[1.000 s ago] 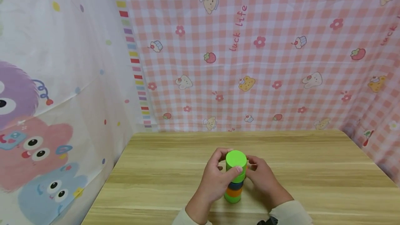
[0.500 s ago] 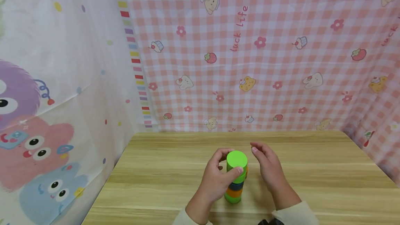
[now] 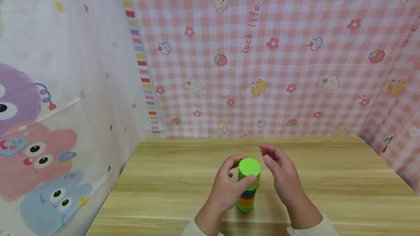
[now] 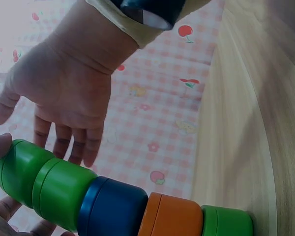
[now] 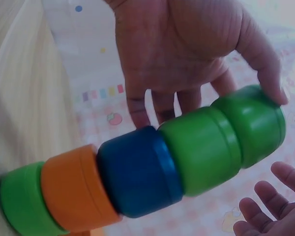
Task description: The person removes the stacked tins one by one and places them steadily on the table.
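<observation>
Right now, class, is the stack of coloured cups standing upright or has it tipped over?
Upright. The stack of cups stands on the table, its green base flat on the wood; the left hand grips the top cup, the right hand is off it.

Green, blue, orange cup stack [image 3: 248,187]

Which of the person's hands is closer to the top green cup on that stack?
Left. The left hand grips the top green cup with its fingers; the right hand hangs open just beside it, not touching.

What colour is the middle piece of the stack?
Dark blue. The blue piece sits between an orange piece and a green piece; clearest in the right wrist view.
</observation>
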`<state>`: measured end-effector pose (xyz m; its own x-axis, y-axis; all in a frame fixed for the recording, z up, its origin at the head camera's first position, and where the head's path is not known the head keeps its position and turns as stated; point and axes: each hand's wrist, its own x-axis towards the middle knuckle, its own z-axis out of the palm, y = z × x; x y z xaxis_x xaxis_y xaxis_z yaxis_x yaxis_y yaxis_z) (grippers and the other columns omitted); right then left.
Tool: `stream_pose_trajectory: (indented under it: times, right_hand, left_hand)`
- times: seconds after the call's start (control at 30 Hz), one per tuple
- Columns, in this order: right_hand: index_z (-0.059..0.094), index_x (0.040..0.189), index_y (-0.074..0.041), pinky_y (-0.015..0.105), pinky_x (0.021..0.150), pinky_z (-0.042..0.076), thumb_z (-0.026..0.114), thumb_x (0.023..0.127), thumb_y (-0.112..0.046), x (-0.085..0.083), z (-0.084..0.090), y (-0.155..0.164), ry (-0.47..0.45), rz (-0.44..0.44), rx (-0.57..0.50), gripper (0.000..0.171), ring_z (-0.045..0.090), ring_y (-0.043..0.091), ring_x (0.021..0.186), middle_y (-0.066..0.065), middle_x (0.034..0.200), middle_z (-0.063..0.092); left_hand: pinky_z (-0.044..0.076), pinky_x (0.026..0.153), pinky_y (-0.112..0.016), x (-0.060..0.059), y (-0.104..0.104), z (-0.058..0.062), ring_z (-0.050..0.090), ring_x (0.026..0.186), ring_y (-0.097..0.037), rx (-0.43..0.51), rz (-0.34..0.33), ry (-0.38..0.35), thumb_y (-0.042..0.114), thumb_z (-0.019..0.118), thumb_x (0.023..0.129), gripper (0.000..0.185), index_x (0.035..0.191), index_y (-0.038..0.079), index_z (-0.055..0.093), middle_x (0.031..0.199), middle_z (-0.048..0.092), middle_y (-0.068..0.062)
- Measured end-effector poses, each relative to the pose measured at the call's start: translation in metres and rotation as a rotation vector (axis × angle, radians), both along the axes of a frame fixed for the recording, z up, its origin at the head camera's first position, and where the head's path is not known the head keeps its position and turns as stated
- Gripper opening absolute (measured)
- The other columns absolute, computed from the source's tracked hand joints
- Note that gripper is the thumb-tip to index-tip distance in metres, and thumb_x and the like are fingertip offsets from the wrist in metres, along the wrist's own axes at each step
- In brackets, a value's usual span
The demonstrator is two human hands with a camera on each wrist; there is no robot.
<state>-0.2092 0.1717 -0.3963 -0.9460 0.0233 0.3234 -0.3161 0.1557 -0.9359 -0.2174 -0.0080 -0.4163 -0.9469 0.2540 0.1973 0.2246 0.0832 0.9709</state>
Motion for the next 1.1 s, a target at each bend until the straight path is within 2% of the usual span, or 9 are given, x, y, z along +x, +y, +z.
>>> stream_pose_trajectory:
  times: [0.23,0.67,1.1]
  right_hand:
    - [0.057,0.140,0.004,0.011,0.101,0.043,0.046,0.111,-0.010,0.007,0.003,-0.003,0.108,0.008,-0.010,0.035,0.053,0.010,0.123,0.014,0.135,0.058]
    - [0.059,0.137,0.005,0.014,0.100,0.045,0.048,0.108,-0.004,0.013,0.007,-0.005,0.165,0.012,-0.027,0.032,0.054,0.009,0.124,-0.008,0.130,0.062]
    - [0.059,0.137,0.004,0.014,0.101,0.045,0.049,0.109,-0.007,0.014,0.007,-0.006,0.174,0.007,-0.008,0.032,0.054,0.009,0.126,-0.005,0.133,0.062]
  left_hand:
    - [0.032,0.112,-0.064,0.000,0.000,0.001,0.045,0.140,-0.027,-0.008,0.011,0.000,0.031,0.079,0.092,0.047,0.136,0.024,0.064,0.141,0.062,0.003]
    - [0.031,0.113,-0.066,0.000,-0.001,0.001,0.045,0.142,-0.027,-0.012,0.014,0.008,0.033,0.079,0.093,0.050,0.140,0.026,0.064,0.146,0.058,0.002]
    - [0.033,0.112,-0.066,-0.002,-0.002,0.001,0.047,0.139,-0.026,-0.034,0.012,0.027,0.036,0.080,0.093,0.055,0.144,0.024,0.063,0.141,0.060,0.001]
